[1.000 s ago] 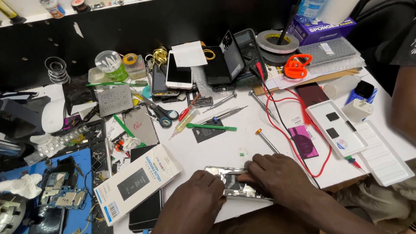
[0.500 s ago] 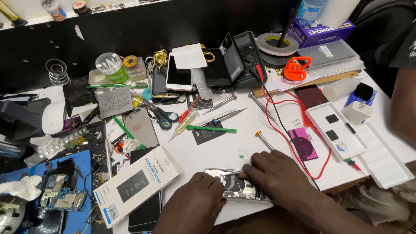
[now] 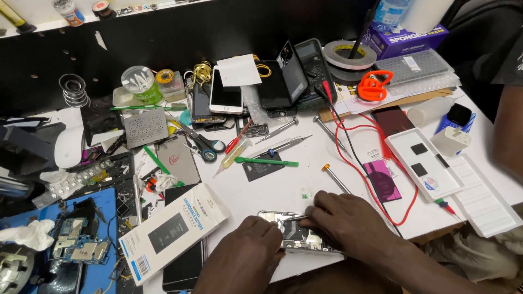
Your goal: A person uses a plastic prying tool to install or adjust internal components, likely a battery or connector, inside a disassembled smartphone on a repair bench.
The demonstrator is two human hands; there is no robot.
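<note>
Resting on the opened phone, the left hand curls over its near edge. The right hand pinches a thin metal tool above the phone. A white box lies just left of the left hand.

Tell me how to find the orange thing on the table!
Start at the purple box in the table's far right corner. Just below it, near a roll of tape, lies the orange clip-like tool. Nothing else beside it is bright orange plastic with looped handles.

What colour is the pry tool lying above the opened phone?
Green pry tool, clearest in the head view.
</note>
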